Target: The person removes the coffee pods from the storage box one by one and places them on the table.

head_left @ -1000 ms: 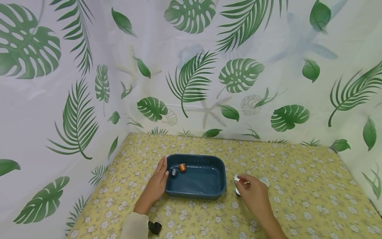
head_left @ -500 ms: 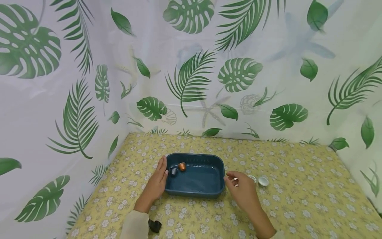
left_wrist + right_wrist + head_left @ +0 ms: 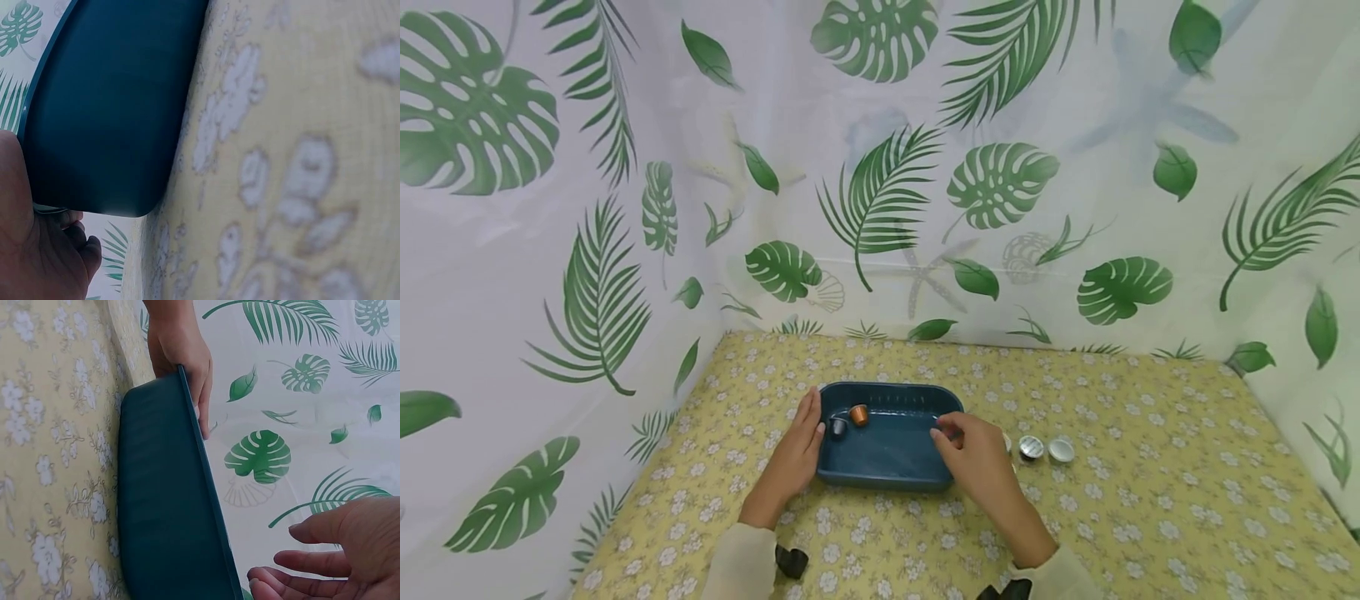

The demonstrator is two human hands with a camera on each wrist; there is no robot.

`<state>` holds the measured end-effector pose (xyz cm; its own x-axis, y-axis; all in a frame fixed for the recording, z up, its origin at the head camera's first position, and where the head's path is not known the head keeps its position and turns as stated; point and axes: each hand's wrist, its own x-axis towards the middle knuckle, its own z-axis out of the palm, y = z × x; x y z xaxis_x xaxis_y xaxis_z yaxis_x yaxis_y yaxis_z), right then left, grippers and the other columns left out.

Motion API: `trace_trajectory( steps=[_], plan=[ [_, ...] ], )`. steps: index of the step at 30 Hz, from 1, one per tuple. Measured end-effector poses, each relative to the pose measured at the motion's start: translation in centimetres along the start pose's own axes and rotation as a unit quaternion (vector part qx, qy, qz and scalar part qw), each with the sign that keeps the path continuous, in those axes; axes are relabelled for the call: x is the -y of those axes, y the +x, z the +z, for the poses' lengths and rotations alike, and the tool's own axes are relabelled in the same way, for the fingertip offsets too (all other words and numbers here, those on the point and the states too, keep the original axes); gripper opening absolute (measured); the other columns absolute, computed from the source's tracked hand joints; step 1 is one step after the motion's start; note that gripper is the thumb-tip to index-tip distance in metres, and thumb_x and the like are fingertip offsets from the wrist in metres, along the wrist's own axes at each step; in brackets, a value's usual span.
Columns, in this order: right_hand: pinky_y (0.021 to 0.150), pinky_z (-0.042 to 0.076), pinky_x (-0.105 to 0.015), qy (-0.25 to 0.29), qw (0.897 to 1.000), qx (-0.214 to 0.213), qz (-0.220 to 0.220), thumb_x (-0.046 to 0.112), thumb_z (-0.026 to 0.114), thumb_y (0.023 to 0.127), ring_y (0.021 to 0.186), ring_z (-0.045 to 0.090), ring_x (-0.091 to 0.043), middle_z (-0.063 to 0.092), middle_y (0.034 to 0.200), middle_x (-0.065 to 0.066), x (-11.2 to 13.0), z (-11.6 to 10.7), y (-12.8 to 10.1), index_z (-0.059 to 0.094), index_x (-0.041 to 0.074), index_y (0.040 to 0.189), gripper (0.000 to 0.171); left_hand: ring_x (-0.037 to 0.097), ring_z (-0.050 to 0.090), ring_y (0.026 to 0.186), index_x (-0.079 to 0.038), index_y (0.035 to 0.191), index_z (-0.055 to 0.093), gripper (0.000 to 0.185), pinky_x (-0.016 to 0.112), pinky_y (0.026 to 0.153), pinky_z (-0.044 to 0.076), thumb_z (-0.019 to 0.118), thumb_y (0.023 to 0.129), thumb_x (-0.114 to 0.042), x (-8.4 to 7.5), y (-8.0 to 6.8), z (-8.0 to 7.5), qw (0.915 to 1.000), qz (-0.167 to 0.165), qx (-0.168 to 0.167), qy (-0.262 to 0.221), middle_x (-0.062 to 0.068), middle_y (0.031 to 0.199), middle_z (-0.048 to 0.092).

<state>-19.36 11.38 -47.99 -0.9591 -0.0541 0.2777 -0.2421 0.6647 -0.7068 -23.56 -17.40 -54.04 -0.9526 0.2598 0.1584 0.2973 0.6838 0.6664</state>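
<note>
— While both hands sit at the one dark teal rectangular plastic tray [image 3: 887,479], how many capsules?

— Two inside, off the left hand's [image 3: 793,458] straight fingertips: one dark capsule [image 3: 837,429], one copper capsule [image 3: 859,414]. Two silver-topped capsules [image 3: 1031,448] lie beyond the right hand [image 3: 973,458], whose loosely spread fingers hold nothing.

Dark teal tray [image 3: 887,475]. Orange capsule [image 3: 859,414], dark blue capsule [image 3: 838,428] inside. Yellow cloth [image 3: 1150,517], white floral print. White backdrop [image 3: 1075,100], green leaf pattern. Silver capsules [image 3: 1046,448].
</note>
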Motion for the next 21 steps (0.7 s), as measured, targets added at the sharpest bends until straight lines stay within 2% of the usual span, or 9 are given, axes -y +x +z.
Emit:
trace_trajectory(
  steps=[5,21],
  plan=[
    [0.061,0.051,-0.03,-0.015,1.0,0.008,-0.014,0.016,0.075,0.094,0.068,0.06,-0.009,0.07,0.089,-0.004,0.4,0.9,0.9,0.076,0.004,0.109,0.019,0.032,0.01,0.155,-0.004,0.163,0.009,0.058,0.056,0.12,0.022,0.034,0.113,-0.019,-0.1,0.0,-0.1,1.0,0.002,-0.002,-0.001,0.01,0.17,0.001],
    [0.058,0.048,-0.03,-0.028,0.999,0.046,-0.005,0.019,0.074,0.095,0.063,0.055,-0.008,0.068,0.084,-0.001,1.1,3.2,2.9,0.075,0.002,0.111,0.023,0.034,0.01,0.155,-0.003,0.163,0.008,0.058,0.056,0.12,0.022,0.034,0.113,-0.019,-0.1,0.0,-0.1,1.0,-0.002,0.0,-0.004,0.011,0.17,0.0]
  ],
)
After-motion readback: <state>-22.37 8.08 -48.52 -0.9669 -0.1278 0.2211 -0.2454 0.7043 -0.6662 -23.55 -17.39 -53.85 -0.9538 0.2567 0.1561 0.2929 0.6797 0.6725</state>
